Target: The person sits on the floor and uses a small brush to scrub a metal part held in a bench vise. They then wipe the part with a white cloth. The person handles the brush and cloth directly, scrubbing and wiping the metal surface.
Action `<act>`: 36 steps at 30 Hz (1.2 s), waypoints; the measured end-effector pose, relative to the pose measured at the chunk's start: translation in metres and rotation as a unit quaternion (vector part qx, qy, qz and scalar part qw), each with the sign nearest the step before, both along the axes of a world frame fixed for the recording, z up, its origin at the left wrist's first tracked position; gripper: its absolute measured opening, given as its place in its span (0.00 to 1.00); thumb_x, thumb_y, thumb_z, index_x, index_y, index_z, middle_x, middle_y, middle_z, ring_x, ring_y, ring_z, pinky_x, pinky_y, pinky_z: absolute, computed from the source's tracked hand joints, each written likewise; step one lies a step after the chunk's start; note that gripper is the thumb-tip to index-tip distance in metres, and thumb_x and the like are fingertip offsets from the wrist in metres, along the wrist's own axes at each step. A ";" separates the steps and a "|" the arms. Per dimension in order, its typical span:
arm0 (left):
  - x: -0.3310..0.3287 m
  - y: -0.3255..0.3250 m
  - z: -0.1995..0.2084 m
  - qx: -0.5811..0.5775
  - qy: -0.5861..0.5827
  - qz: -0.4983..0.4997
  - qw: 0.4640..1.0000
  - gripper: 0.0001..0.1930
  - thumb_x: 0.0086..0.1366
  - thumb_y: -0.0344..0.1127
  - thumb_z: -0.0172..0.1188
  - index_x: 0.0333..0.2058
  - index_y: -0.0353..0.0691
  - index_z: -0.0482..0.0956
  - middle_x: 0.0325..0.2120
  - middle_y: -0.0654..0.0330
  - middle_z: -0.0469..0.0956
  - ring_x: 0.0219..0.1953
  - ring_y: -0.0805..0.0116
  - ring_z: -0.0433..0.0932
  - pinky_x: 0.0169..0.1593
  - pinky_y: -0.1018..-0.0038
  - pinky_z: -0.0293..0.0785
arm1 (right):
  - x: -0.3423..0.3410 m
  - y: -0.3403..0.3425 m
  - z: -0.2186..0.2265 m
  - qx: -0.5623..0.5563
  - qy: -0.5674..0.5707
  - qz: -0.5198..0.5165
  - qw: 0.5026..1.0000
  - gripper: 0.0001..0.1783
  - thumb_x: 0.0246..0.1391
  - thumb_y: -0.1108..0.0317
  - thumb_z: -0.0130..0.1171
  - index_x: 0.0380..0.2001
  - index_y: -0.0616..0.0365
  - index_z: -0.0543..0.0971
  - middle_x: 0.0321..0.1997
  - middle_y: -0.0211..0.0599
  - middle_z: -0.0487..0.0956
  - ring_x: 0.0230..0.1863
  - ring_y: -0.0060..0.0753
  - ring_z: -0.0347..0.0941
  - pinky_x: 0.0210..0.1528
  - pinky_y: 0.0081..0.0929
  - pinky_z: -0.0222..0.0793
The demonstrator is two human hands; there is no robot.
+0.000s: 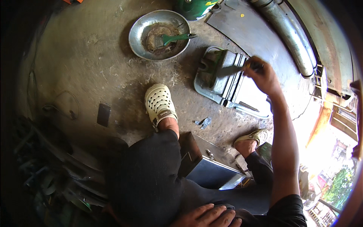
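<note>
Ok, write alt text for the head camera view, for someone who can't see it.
The right hand holds a blurred flat tool over a grey metal fixture on a stained floor; the left hand lies on dark clothing. Near the fixture, a round metal pan holds a green-handled brush.

Right hand (261, 75) grips flat dark tool (229, 70) over grey metal fixture (220, 85); pan (135, 41) with green brush (176, 38) left of that hand; left hand (210, 217) on lap (223, 196).

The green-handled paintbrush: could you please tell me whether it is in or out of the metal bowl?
In: the paintbrush lies with its bristles inside the metal bowl, its handle tip extending past the rim.
</note>
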State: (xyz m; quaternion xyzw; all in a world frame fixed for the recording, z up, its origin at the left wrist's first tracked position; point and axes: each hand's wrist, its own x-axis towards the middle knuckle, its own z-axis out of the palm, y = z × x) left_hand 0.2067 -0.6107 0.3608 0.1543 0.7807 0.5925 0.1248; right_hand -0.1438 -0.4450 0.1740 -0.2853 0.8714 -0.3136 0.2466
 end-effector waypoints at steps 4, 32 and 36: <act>-0.010 -0.012 -0.001 0.010 -0.022 -0.006 1.000 0.21 0.65 0.40 0.52 0.54 0.37 0.77 0.53 0.48 0.78 0.56 0.52 0.78 0.61 0.55 0.72 | -0.059 -0.017 -0.004 -0.007 0.243 0.050 0.969 0.11 0.61 0.66 0.64 0.42 0.61 0.79 0.31 0.49 0.86 0.36 0.40 0.87 0.39 0.34 0.80; -0.021 -0.011 0.002 0.028 -0.032 -0.039 0.998 0.24 0.67 0.47 0.51 0.54 0.37 0.79 0.54 0.49 0.79 0.55 0.53 0.78 0.61 0.56 0.72 | -0.046 -0.020 -0.009 0.045 0.278 0.037 0.959 0.14 0.59 0.65 0.64 0.45 0.59 0.79 0.35 0.51 0.86 0.36 0.48 0.86 0.39 0.38 0.81; -0.023 -0.009 0.002 0.054 -0.044 -0.009 0.998 0.24 0.67 0.47 0.51 0.54 0.37 0.79 0.54 0.49 0.79 0.55 0.52 0.79 0.61 0.56 0.72 | 0.006 -0.010 -0.016 0.058 0.251 0.072 0.964 0.12 0.58 0.67 0.63 0.44 0.56 0.76 0.33 0.47 0.84 0.32 0.49 0.84 0.35 0.41 0.82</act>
